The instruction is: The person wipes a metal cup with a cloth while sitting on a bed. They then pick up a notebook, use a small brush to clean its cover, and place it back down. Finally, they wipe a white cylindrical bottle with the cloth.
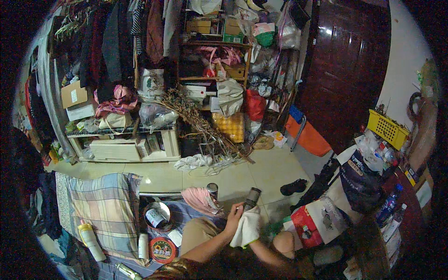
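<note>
My left hand (233, 217) is at the side of a dark grey cylindrical tumbler (252, 196), its fingers curled against the lower part. A white cloth (246, 227) wraps the tumbler's lower end. My right hand is hidden beneath this cloth; only the forearm (267, 252) shows. The tumbler tilts up and to the right, above my lap. Close by on the bed, a second dark cylindrical container (212, 189) stands beside a pink cloth (197, 200). Left of my knee, a round open tin (168, 212) holds a white-and-blue labelled can (155, 217).
A round red lid (163, 250), a white bottle (143, 246) and a yellow-topped tumbler (91, 242) lie on the bed near a plaid pillow (101, 213). Bags (316, 222) crowd the right side. Dry stalks (206, 129) lean by the shelves, and a black shoe (293, 187) rests on the floor.
</note>
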The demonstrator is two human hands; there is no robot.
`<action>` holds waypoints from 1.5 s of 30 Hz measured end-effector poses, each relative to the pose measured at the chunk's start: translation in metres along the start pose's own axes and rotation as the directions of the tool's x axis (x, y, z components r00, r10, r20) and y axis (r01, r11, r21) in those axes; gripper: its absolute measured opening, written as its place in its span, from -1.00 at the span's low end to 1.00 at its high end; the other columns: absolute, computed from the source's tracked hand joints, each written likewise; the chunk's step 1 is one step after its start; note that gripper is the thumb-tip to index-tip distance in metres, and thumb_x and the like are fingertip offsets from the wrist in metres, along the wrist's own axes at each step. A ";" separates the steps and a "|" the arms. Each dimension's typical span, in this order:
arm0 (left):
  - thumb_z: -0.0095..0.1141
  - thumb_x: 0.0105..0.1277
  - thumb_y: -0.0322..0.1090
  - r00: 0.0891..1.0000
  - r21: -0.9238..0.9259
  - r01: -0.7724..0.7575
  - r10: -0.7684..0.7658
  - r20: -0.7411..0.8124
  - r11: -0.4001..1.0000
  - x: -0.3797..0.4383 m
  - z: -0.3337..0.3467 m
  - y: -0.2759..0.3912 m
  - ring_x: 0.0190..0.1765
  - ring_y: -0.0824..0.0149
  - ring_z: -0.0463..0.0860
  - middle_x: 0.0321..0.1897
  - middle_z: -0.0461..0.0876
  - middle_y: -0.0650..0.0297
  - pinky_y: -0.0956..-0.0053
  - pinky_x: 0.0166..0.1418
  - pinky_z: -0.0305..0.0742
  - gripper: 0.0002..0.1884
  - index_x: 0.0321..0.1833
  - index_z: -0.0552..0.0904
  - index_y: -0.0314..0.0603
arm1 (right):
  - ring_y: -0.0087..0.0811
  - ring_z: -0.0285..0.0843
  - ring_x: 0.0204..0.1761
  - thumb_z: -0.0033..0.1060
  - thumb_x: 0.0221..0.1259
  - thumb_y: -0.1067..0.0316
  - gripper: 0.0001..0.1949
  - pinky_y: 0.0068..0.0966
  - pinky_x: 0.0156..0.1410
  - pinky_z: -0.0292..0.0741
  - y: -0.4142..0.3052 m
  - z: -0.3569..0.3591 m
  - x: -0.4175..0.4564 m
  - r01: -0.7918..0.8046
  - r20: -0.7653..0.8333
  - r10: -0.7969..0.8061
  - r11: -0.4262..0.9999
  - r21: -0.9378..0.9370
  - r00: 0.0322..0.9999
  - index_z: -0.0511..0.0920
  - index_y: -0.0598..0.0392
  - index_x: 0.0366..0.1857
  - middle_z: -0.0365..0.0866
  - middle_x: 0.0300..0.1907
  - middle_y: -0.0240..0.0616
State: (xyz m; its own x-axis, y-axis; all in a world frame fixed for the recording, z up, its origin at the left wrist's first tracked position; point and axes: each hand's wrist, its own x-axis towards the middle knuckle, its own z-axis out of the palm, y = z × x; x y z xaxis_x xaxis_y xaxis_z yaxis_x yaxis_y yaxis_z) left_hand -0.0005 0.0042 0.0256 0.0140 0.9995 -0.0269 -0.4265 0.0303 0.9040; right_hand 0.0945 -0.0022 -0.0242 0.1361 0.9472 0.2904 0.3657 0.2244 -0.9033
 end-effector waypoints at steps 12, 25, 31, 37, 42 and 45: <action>-0.03 0.33 -0.22 0.846 -0.152 0.315 -0.204 0.492 0.937 -0.004 0.004 -0.046 0.03 0.43 0.47 0.03 0.48 0.21 0.50 0.14 0.37 -0.61 0.15 0.41 -0.27 | -0.33 0.43 -0.56 0.13 0.10 0.14 -0.79 -0.39 -0.49 0.43 0.011 -0.070 0.031 -0.236 0.026 0.418 0.459 0.857 0.908 0.43 0.03 -0.46 0.49 -0.51 -0.27; 0.06 0.23 -0.36 0.917 0.131 -0.124 0.063 0.394 0.984 -0.020 0.007 -0.039 0.06 0.40 0.47 0.02 0.51 0.20 0.48 0.16 0.33 -0.57 0.18 0.39 -0.19 | -0.35 0.43 -0.60 0.15 0.13 0.11 -0.76 -0.41 -0.51 0.42 -0.087 -0.079 0.054 -0.415 0.160 0.440 0.578 0.702 0.884 0.43 0.02 -0.49 0.49 -0.55 -0.28; 0.06 0.27 -0.29 0.888 0.431 -0.241 0.018 0.459 0.869 -0.022 0.010 -0.016 0.15 0.34 0.44 0.15 0.45 0.18 0.46 0.23 0.28 -0.57 0.20 0.41 -0.17 | -0.39 0.52 -0.33 0.07 0.18 0.19 -0.79 -0.46 -0.28 0.52 -0.102 -0.121 0.028 -0.489 0.453 0.236 0.633 0.600 0.860 0.44 0.03 -0.20 0.54 -0.27 -0.28; -0.02 0.33 -0.34 0.867 0.202 -0.253 0.129 0.481 0.946 -0.023 0.012 -0.023 0.17 0.40 0.38 0.09 0.47 0.24 0.49 0.26 0.23 -0.68 0.12 0.45 -0.23 | -0.38 0.52 -0.33 0.06 0.18 0.17 -0.78 -0.46 -0.28 0.52 -0.069 -0.112 0.028 -0.439 0.375 0.229 0.425 0.792 0.898 0.44 0.03 -0.20 0.54 -0.27 -0.27; -0.11 0.38 -0.29 0.949 -0.019 -0.040 0.044 0.312 0.999 -0.023 0.013 -0.009 0.02 0.43 0.41 -0.07 0.47 0.29 0.51 0.11 0.32 -0.71 0.11 0.39 -0.20 | -0.38 0.51 -0.34 0.06 0.18 0.15 -0.77 -0.46 -0.27 0.52 -0.055 -0.094 0.032 -0.403 0.320 0.246 0.556 0.727 0.915 0.44 0.04 -0.21 0.53 -0.28 -0.26; -0.19 0.43 -0.13 0.986 0.082 -0.119 0.107 0.130 0.990 -0.012 0.005 -0.014 -0.17 0.47 0.41 -0.23 0.41 0.31 0.57 -0.07 0.35 -0.69 0.09 0.34 -0.13 | -0.37 0.51 -0.34 0.05 0.17 0.14 -0.76 -0.46 -0.27 0.52 -0.045 -0.064 0.022 -0.266 0.224 0.188 0.880 0.393 0.956 0.43 0.04 -0.21 0.53 -0.28 -0.26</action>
State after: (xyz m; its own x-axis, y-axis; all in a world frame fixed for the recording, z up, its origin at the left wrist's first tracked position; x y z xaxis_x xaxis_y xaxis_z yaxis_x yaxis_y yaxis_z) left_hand 0.0097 -0.0081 0.0151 0.0853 0.9884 0.1257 -0.3491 -0.0885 0.9329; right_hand 0.1396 -0.0061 0.0433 -0.0076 0.9993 0.0365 -0.0764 0.0358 -0.9964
